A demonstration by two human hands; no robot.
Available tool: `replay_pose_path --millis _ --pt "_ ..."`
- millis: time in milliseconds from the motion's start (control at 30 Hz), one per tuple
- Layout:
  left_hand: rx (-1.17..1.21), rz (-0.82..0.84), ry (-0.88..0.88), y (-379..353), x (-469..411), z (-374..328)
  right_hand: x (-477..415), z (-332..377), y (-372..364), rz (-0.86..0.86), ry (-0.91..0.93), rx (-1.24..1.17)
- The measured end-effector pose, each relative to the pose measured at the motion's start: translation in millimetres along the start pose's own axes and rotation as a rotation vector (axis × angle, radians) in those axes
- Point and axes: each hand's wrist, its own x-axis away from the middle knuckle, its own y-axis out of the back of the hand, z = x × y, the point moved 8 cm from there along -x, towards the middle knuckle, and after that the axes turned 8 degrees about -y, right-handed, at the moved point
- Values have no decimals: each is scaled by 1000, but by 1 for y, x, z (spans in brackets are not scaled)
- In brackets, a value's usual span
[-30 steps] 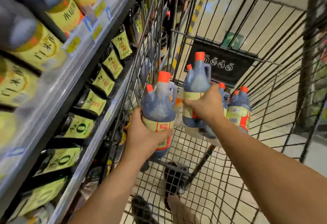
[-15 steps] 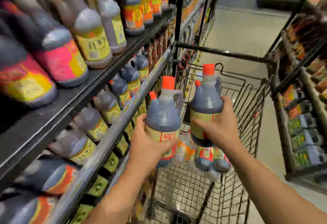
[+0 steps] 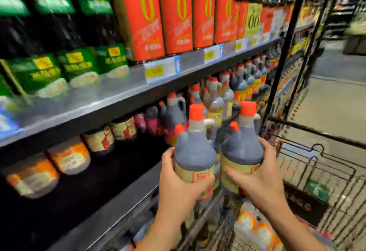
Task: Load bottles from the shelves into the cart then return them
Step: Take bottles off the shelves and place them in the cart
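My left hand [image 3: 179,189] grips a dark jug bottle with an orange cap [image 3: 195,147] round its label. Beside it, my right hand [image 3: 261,179] grips a second, matching bottle [image 3: 242,145]. Both bottles are upright, side by side, held up in front of the middle shelf [image 3: 111,100], just above the left edge of the wire cart [image 3: 316,163]. Inside the cart, below my right arm, lie more bottles [image 3: 255,229], blurred.
The middle shelf level holds rows of similar orange-capped jugs [image 3: 213,96] further back and a dark gap [image 3: 103,175] nearer me. Red cartons [image 3: 176,12] and green-labelled bottles [image 3: 79,60] stand above. The aisle floor [image 3: 332,100] lies to the right.
Both hands have lifted their bottles out of the cart and up toward the middle shelf. My view has risen from the cart basket to the upper shelves.
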Motion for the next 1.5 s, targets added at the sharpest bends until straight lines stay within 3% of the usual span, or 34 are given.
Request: replay_pose_path --millis 267,533,867,1033,1100,1167,1233,1500 --pt "-146 -253 116 103 -6 31 13 20 -108 237 -43 -28" --pt "-259 -458 235 159 -9 60 16 30 -193 404 1 -31" --pt "-205 -504 205 173 -41 84 -5 20 -248 510 -11 -69" --pt "-267 -494 174 182 -58 95 -29 16 -278 521 12 212" --pt "-292 -492 187 185 -61 100 -37 4 -289 506 -225 133" --pt "-296 -482 199 186 -64 105 -34 20 -287 489 -65 315" --pt "-304 -469 193 188 -68 110 -31 22 -290 438 12 323" --pt "-346 -443 178 194 -88 126 -41 18 -317 572 -66 256"
